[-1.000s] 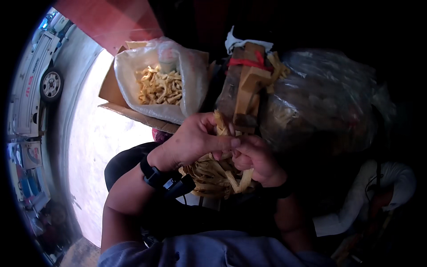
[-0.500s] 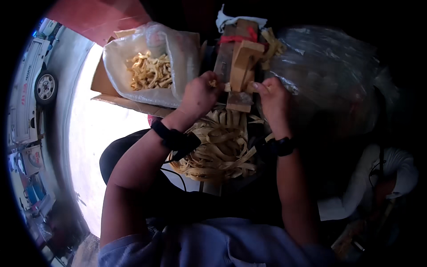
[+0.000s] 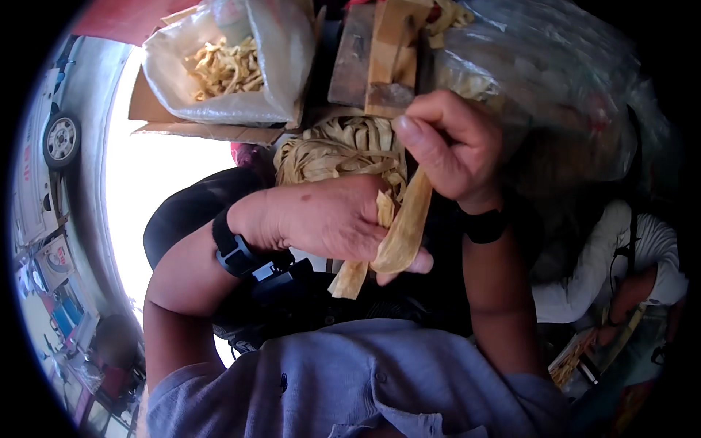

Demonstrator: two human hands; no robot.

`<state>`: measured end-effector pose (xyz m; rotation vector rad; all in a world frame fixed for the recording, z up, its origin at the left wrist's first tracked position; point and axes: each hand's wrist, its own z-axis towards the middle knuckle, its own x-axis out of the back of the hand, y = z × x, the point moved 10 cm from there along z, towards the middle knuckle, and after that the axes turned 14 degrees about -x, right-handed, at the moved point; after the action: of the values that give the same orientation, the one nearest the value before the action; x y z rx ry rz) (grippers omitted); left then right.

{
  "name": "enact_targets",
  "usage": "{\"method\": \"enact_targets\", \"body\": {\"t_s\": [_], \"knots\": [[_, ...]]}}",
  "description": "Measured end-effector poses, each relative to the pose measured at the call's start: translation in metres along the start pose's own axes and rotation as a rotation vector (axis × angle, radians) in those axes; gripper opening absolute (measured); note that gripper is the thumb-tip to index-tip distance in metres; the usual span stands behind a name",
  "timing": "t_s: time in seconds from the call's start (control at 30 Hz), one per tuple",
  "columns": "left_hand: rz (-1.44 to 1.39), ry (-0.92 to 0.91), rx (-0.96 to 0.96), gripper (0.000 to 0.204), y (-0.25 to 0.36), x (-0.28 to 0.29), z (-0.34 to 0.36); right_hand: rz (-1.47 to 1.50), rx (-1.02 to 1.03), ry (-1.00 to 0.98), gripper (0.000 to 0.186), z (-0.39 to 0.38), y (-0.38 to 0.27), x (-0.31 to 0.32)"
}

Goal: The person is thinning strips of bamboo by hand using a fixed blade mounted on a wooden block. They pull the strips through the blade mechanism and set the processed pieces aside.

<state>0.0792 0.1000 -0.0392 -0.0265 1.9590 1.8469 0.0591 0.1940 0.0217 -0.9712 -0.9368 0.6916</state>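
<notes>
A flat, pale tan strip (image 3: 406, 223) is stretched between my hands, close in front of my chest. My left hand (image 3: 321, 219) is closed on it, with the strip looped around its fingers and a loose end hanging below. Higher and to the right, my right hand (image 3: 456, 150) pinches the upper end between thumb and fingers. Beneath and beyond my left hand lies a coiled heap of similar long strips (image 3: 343, 150). The wooden block stand (image 3: 394, 55) is past my hands, touched by neither.
At the far left, a white plastic bag (image 3: 281, 62) in a cardboard box (image 3: 212, 130) holds short curled tan pieces (image 3: 226, 69). Clear plastic sheeting (image 3: 540, 80) is heaped on the right. Another person's white sleeve (image 3: 584, 281) shows at lower right; a vehicle wheel (image 3: 62, 140) at left.
Both hands have come back from the wooden stand toward my chest. The strip now stretches between them, looped around my left fingers. The view has shifted, so the stand and bag sit higher.
</notes>
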Motion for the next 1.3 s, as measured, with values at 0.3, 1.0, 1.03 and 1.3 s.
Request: {"method": "enact_targets", "body": {"t_s": [0.3, 1.0, 1.03, 1.3], "knots": [[1.478, 0.24, -0.462, 0.024, 0.085, 0.043, -0.016, 1.299, -0.984, -0.524, 0.023, -0.044, 0.073, -0.082], [1.231, 0.383, -0.154, 0.021, 0.048, 0.065, -0.026, -0.321, -0.365, -0.122, 0.019, -0.02, 0.046, -0.053], [1.171, 0.404, -0.237, 0.018, 0.058, 0.065, -0.028, -0.194, -0.437, -0.157, 0.021, -0.021, 0.052, -0.054], [0.164, 0.899, -0.5, 0.02, 0.097, 0.107, -0.064, 0.937, -0.758, -0.502, 0.052, -0.044, 0.048, -0.084]]}}
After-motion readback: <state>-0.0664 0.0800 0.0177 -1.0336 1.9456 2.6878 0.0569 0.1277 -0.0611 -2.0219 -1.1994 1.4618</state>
